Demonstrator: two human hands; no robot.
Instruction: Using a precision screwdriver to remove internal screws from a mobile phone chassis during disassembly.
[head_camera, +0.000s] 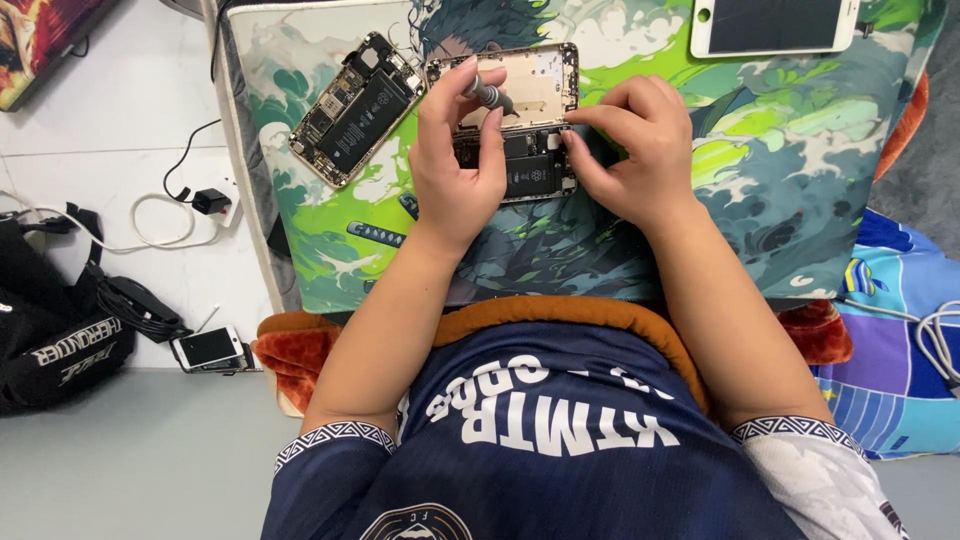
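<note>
On patterned mat (800, 150) | left hand (455, 165) grips slim metal screwdriver (487, 95) | right hand (635, 150) pinches opened phone (520, 120)

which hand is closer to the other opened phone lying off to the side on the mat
Left. The left hand, holding a screwdriver, is just beside the spare opened phone. The right hand is farther, across the phone being worked on.

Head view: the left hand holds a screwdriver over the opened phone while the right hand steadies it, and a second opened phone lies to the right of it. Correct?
Not quite. In the head view, the second opened phone lies left of the opened phone, not right. The left hand does hold the screwdriver; the right hand steadies it.
</note>
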